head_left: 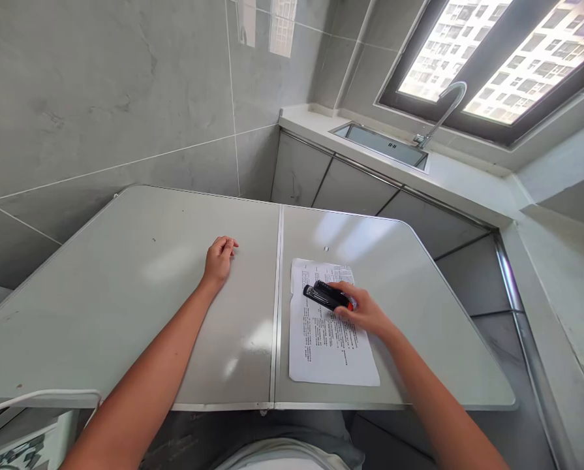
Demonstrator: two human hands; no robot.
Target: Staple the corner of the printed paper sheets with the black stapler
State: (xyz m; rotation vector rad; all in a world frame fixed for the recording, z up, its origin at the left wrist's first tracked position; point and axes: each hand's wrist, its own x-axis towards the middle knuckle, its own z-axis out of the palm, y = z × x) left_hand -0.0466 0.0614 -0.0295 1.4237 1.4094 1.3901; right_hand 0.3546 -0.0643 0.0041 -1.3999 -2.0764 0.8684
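A black stapler [325, 296] with a spot of orange-red near its gripped end is in my right hand [363, 308]. My thumb and fingers close on its right end, and its jaws point left. Beneath it, a printed paper sheet [333, 359] lies on the table, its upper edge slightly uneven. Whether the stapler touches the paper, I cannot tell. My left hand [219, 256] rests on the table left of the centre seam, fingers loosely curled in, with no object visible in them.
The pale folding table [125, 313] has a metal seam [276, 294] down its middle. A tiny white piece [326, 248] lies above the paper. At the lower left, a white cable [42, 393] crosses the table's near edge. Beyond stand a counter with a sink [384, 145] and a faucet [441, 117].
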